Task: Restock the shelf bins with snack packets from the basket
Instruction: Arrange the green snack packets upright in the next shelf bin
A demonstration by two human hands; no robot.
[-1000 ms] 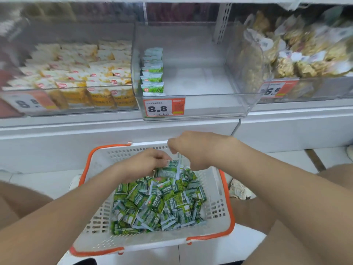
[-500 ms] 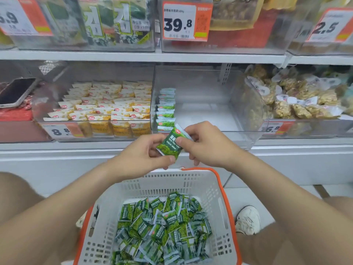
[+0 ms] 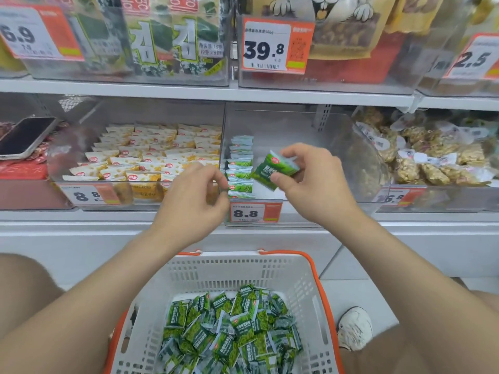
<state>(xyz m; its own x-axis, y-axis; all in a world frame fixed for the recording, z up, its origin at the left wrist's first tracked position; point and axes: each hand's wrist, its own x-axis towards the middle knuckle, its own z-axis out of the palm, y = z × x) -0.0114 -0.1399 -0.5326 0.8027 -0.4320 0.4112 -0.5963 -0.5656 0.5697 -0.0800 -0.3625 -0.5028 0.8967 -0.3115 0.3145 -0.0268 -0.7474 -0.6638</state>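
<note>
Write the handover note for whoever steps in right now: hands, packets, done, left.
Right hand pinches one green snack packet before the clear plastic middle shelf bin.
Left hand: fingers curled, holding nothing.
Done: one row of green packets stands along the bin's left wall.
Left: place this packet, then the pile of green packets in the white orange-rimmed plastic basket.

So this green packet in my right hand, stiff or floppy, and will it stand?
Probably light: the right hand holds the green packet by a pinch. Its glossy, puffed wrapper looks soft, likely slippery. It would probably stand only leaned against the packet row.
</note>
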